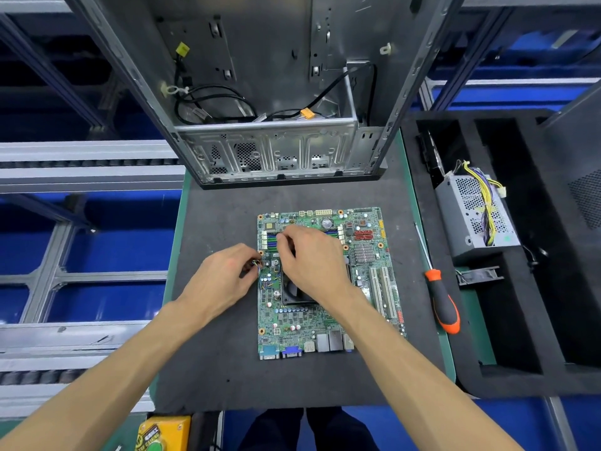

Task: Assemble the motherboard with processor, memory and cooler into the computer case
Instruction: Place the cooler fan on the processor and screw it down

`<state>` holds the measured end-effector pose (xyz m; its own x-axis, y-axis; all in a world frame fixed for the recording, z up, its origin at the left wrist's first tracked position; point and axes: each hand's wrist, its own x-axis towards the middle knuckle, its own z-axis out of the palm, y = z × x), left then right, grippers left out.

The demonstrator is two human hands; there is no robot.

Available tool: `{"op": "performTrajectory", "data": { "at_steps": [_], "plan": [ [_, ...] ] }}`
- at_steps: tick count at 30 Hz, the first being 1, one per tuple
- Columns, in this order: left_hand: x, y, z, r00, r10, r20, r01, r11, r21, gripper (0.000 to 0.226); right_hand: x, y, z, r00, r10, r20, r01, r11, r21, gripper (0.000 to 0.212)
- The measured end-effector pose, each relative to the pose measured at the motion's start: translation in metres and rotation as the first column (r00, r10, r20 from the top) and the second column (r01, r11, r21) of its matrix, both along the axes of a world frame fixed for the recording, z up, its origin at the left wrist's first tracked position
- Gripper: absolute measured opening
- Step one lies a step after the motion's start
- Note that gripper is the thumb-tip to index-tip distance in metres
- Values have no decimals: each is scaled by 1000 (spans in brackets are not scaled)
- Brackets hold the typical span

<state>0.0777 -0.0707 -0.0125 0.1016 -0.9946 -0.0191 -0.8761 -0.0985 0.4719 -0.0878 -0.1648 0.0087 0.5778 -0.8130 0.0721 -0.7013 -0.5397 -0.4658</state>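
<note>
motherboard (320, 320) green | screwdriver (443, 302) orange-black | mat (221, 222) dark grey

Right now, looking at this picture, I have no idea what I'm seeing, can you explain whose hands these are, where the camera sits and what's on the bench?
There is no machine here: a person works with bare hands, and the single camera sits on their head, looking down. On the dark mat lies a green motherboard with a black cooler on it. The left hand pinches thin coloured wires at the board's edge. The right hand, fingers curled, works just above the cooler; what it grips is hidden. Behind stands the open metal case. To the right lie an orange-and-black screwdriver and, in a black foam tray, a grey power supply.
</note>
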Motion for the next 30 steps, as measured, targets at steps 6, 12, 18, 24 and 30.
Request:
{"op": "performTrajectory", "data": {
  "at_steps": [6, 12, 18, 24, 30],
  "plan": [
    [5, -14, 6, 992, -94, 84, 85, 991, 103, 9, 0, 1, 1, 1000, -4, 5, 4, 1000, -17, 29],
    [12, -17, 6, 999, -16, -36, 23, 980, 195, 11, 0, 2, 3, 1000, 0, 23, 0, 1000, -15, 29],
    [12, -13, 7, 962, 156, -222, -107, 971, 216, 9, 1, 0, 2, 1000, -4, -2, 4, 1000, -15, 30],
    [11, -20, 9, 992, 83, -99, -63, 979, 192, 17, 2, 0, 0, 1000, 2, -9, -2, 1000, -20, 30],
    [8, -18, 9, 996, 69, -59, -57, 981, 185, 23, 4, 1, 3, 999, -5, -36, 5, 1000, -7, 29]
  ]
}}
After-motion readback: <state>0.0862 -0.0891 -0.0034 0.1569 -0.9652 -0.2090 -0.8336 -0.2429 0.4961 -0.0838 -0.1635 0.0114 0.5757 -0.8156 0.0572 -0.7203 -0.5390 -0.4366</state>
